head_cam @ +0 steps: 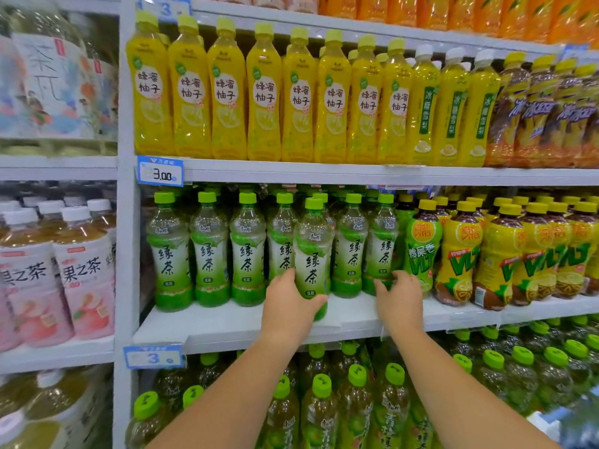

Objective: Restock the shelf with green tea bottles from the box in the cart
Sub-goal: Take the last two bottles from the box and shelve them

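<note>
A green tea bottle (312, 251) with a green cap stands at the front of the middle shelf (227, 322), in front of the row of green tea bottles (207, 251). My left hand (290, 306) grips its lower part from the left. My right hand (400, 299) reaches to the base of the rightmost green tea bottle (381, 247), fingers spread and touching it; whether it grips is unclear. The box and the cart are out of view.
Yellow honey-pomelo bottles (262, 95) fill the shelf above. Yellow lemon-tea bottles (492, 251) stand right of the green tea. Green-capped bottles (321, 413) crowd the shelf below. Pink-labelled bottles (58, 270) sit in the left bay. Bare shelf front lies left of my left hand.
</note>
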A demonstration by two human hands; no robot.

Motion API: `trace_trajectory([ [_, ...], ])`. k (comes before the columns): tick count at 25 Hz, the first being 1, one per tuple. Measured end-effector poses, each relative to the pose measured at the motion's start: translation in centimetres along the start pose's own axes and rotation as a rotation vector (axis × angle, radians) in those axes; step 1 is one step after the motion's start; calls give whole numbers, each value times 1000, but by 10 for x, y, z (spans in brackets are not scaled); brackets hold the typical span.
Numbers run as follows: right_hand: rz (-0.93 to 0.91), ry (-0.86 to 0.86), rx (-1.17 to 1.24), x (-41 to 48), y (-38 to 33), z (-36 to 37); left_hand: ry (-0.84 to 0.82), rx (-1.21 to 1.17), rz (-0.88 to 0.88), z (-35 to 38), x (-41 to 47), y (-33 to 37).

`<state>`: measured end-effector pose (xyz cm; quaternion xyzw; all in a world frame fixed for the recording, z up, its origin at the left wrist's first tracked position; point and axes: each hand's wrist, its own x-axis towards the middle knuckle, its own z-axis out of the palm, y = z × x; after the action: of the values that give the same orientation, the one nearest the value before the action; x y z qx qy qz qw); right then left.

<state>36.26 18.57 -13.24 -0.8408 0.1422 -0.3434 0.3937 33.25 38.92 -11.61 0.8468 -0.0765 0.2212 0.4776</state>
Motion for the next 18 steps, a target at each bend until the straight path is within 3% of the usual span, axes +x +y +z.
trace_trajectory([
  [3,-74,15,108,-24,-21,-2,-39,27,-20,-3,4,1],
  [7,-48,-393,534,-67,-68,8,-107,-43,3,-23,-3,5],
  [12,-167,-504,489,-97,-112,22,-57,21,104,-78,-28,-13],
  [18,-243,-653,601,-138,-189,69,150,-39,65,-157,-39,-45],
])
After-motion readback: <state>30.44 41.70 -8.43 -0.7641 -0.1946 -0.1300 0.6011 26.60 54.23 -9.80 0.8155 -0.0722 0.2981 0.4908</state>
